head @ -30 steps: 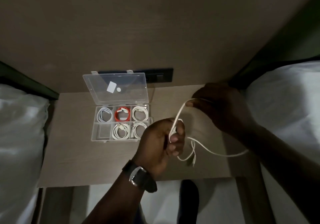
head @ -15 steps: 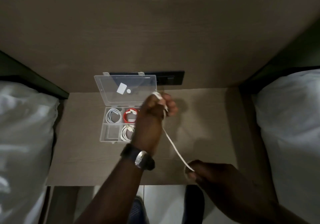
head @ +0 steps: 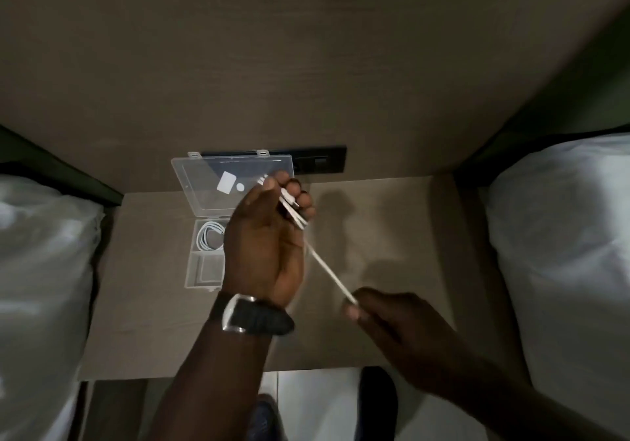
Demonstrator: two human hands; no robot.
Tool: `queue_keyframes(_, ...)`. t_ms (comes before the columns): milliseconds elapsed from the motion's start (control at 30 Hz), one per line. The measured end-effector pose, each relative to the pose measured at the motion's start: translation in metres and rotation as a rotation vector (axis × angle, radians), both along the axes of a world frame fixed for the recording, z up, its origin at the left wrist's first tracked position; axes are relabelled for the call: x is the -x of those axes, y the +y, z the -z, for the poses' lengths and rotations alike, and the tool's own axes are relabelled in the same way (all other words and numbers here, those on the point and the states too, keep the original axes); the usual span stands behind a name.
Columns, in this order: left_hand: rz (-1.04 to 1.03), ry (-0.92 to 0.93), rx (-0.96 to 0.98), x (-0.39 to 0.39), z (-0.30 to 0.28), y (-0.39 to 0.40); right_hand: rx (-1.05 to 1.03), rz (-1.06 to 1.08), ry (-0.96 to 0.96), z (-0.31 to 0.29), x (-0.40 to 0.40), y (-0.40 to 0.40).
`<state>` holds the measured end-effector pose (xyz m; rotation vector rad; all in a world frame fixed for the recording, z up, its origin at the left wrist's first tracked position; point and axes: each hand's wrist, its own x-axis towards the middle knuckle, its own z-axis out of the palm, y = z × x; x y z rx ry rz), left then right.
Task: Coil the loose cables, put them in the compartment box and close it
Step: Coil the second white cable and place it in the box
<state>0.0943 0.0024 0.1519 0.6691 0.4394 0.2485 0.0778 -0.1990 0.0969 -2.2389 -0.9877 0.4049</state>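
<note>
A white cable runs taut between my two hands above the bedside table. My left hand, raised over the compartment box, grips several folded strands of it near the fingertips. My right hand, lower and to the right, pinches the cable's other stretch. The clear compartment box lies open on the table, lid tilted back against the wall. A coiled white cable shows in its back-left cell; the front-left cell looks empty. My left hand hides the other cells.
The beige bedside table stands between two beds with white bedding. A black socket panel sits on the wall behind the box. My left wrist wears a dark watch. Floor and shoes show below the table's front edge.
One second ago both hands held a loose loop near the table's middle. My left hand then rose over the box and my right dropped toward the front edge, pulling the cable taut.
</note>
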Motion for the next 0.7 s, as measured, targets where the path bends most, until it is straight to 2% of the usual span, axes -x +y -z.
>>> queue_keyframes(33,-0.004,0.083,-0.334,-0.002,0.006,0.005,0.015,-0.040,0.005,-0.004,0.008,-0.003)
queue_keyframes(67,0.085,0.159,-0.695,-0.001,0.011,0.007,0.038,-0.033,-0.012,-0.010,0.007,-0.009)
queue_keyframes(100,0.244,0.182,-0.976,0.002,0.017,0.007,0.042,0.026,-0.042,-0.017,-0.001,-0.014)
queue_keyframes(133,0.424,0.178,-1.142,0.007,0.023,0.002,0.018,0.097,-0.085,-0.024,-0.015,-0.020)
queue_keyframes(167,0.561,0.162,-1.154,0.015,0.028,-0.006,-0.040,0.157,-0.137,-0.030,-0.032,-0.025)
queue_keyframes(200,0.643,0.160,-1.032,0.025,0.030,-0.017,-0.097,0.190,-0.185,-0.035,-0.051,-0.029)
queue_keyframes(267,0.763,0.185,-0.673,0.037,0.027,-0.041,-0.179,0.213,-0.252,-0.038,-0.084,-0.026)
queue_keyframes(333,0.840,0.147,-0.175,0.038,0.016,-0.056,-0.191,0.238,-0.260,-0.029,-0.100,-0.017)
queue_keyframes(367,0.786,0.093,0.115,0.033,0.010,-0.055,-0.157,0.251,-0.237,-0.021,-0.099,-0.011)
queue_keyframes(400,0.668,0.030,0.326,0.025,0.006,-0.048,-0.102,0.252,-0.208,-0.012,-0.092,-0.007)
queue_keyframes(433,0.510,-0.016,0.413,0.017,0.004,-0.039,-0.051,0.236,-0.179,-0.003,-0.078,-0.005)
queue_keyframes(500,0.249,-0.029,0.343,0.001,0.005,-0.019,-0.028,0.169,-0.071,0.014,-0.038,-0.006)
queue_keyframes(567,0.141,0.027,0.102,-0.009,0.012,-0.007,-0.016,0.068,0.091,0.013,-0.001,-0.007)
queue_keyframes(633,0.155,0.129,-0.377,-0.007,0.025,-0.004,0.003,0.006,0.100,0.006,0.015,-0.015)
queue_keyframes(700,0.346,0.188,-0.855,0.003,0.038,-0.010,0.008,0.048,0.061,-0.011,0.006,-0.024)
